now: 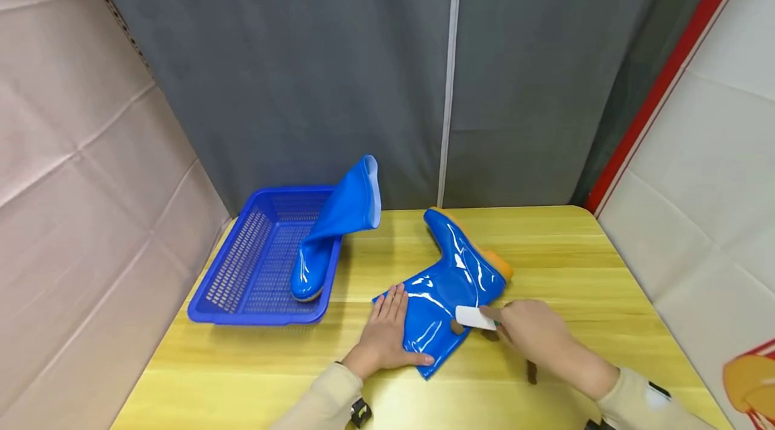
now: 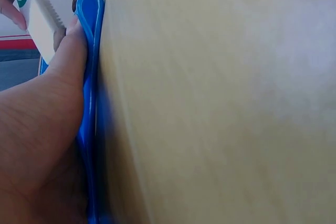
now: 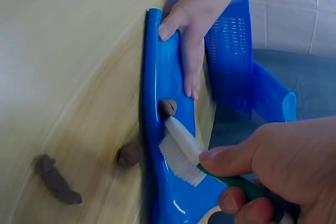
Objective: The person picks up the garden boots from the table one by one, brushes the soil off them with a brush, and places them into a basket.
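Observation:
A glossy blue rain boot [image 1: 451, 282] with a yellow-orange sole lies on its side on the table. My left hand [image 1: 384, 342] presses flat on its shaft near the opening, fingers straight and thumb apart. In my right hand [image 1: 535, 332] I grip a white-bristled brush [image 3: 184, 153] with a green and white handle. The bristles touch the boot's shaft beside a brown lump [image 3: 168, 108] stuck there. Close to the boot on the table are another brown lump [image 3: 129, 155] and a longer brown piece [image 3: 58, 179].
A blue plastic basket [image 1: 254, 317] stands on the left of the wood-patterned table [image 1: 436, 403]. Another blue boot [image 1: 348, 204] leans over its right rim, toe inside, opening outward. A grey curtain [image 1: 303, 80] hangs behind, with pale cloth walls on both sides.

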`<state>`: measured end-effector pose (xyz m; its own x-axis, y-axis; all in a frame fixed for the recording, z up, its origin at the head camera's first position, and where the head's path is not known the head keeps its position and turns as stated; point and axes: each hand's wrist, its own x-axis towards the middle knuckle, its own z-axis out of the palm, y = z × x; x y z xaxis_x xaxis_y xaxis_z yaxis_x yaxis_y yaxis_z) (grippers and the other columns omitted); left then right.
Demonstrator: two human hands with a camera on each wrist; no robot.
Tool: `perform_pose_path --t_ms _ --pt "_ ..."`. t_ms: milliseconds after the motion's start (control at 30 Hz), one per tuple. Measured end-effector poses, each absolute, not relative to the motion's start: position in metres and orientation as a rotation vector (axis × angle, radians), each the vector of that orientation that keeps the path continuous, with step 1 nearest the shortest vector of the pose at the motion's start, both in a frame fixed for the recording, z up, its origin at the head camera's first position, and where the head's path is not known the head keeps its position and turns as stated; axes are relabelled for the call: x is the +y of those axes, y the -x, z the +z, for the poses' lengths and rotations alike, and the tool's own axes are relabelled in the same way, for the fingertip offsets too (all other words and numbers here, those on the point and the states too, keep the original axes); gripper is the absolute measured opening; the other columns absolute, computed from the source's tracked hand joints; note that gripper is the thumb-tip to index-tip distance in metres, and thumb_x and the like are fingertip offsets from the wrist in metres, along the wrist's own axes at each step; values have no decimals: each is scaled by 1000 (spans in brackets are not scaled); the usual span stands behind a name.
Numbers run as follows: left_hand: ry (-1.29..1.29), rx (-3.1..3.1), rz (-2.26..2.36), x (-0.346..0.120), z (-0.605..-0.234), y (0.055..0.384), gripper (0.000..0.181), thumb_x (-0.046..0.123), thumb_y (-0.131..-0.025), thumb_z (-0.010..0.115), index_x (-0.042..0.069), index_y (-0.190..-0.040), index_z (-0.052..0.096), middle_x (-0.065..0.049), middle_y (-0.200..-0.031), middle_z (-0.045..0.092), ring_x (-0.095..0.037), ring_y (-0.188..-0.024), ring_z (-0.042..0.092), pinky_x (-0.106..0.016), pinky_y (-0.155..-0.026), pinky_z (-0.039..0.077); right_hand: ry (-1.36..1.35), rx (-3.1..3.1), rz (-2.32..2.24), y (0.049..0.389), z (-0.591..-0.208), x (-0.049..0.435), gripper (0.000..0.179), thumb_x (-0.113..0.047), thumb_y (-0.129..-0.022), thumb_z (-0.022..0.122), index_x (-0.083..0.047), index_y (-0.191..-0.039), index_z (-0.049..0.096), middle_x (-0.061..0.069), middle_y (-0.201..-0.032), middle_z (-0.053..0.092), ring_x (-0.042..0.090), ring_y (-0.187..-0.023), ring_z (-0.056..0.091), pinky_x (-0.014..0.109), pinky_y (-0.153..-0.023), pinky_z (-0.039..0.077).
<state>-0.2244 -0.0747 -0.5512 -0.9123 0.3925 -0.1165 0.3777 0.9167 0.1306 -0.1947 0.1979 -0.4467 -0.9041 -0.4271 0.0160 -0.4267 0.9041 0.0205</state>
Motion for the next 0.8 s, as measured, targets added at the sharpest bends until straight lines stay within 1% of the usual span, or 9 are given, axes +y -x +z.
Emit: perform_pose_path --t_ms 200,333,433,500,667,800 --pt "-595 2947 146 -73 -551 224 133 94 -59 42 5 -152 5 -12 -162 0 -29 -151 2 -48 -122 11 -780 -3042 -25 188 -443 211 36 -22 -81 71 -34 -115 67 -11 -62 54 5 -51 36 17 -48 30" --pt "-594 2939 158 -73 -552 223 135 95 -58 42 5 -152 4 -12 -162 -1 -29 -151 2 -48 -122 11 -849 -3055 -42 182 -444 222 36 -20 -79 72 -36 -112 68 -13 -56 46 5 -48 32 18 -45 26" --pt "-586 2942 158 -75 -551 223 136 95 -58 42 6 -152 3 -11 -162 -1 -29 -151 1 -48 -122 10 -861 -3062 -9 178 -446 231 36 -20 -79 73 -35 -111 69 -15 -56 46 3 -48 31 18 -44 25" --pt "-582 2945 153 -75 -550 223 136 95 -58 42 6 -152 3 -11 -162 -2 -28 -151 1 -48 -122 10 -842 -3063 48 176 -445 236 36 -20 -79 73 -33 -112 69 -15 -61 53 2 -50 32 17 -45 26" --pt "-577 2936 153 -76 -548 223 135 94 -58 44 5 -152 4 -11 -162 -1 -28 -151 1 -47 -122 11 -745 -3073 153 181 -436 236 35 -21 -81 71 -32 -114 68 -15 -67 58 0 -50 34 16 -45 27" --pt "-577 2932 141 -74 -551 223 135 94 -58 43 6 -152 4 -11 -162 0 -28 -151 2 -47 -122 12 -655 -3088 174 193 -432 213 36 -28 -84 69 -35 -119 64 -14 -58 49 2 -46 35 16 -44 27"
